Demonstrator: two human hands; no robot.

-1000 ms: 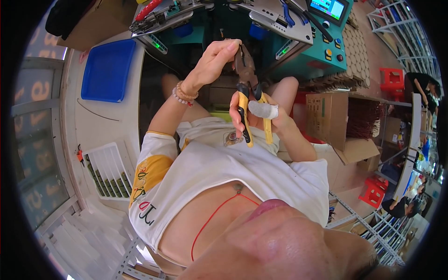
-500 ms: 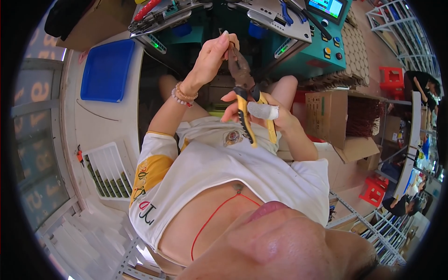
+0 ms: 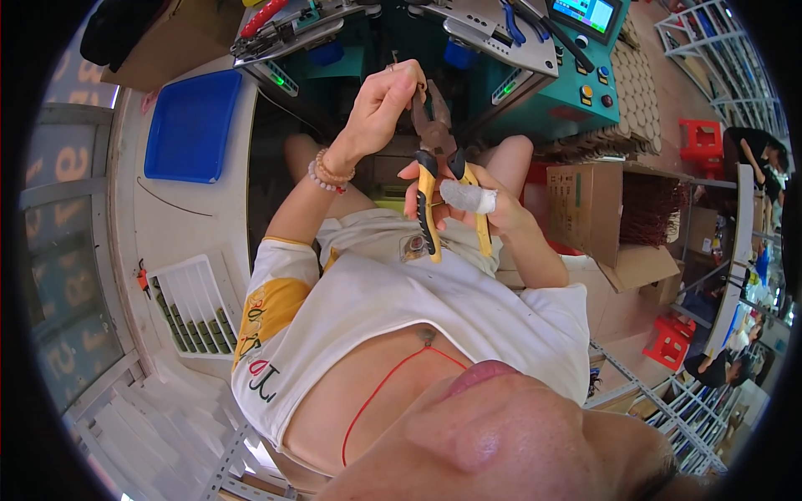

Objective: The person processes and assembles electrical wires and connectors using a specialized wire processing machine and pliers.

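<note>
Now, head view: right hand (image 3: 468, 204) wraps the pliers (image 3: 439, 163) by the yellow handles, long axis running up and away, nose pointing at the left hand (image 3: 380, 104). Left fingers (image 3: 407, 77) are pinched together on something tiny right at the nose, touching it, above the lap.

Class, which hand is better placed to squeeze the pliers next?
Right. The right hand wraps the yellow handles of the pliers; the left hand only has its fingertips up at their nose.

Top-right screen (image 3: 587, 14); brown cartons (image 3: 585, 204) below
</note>
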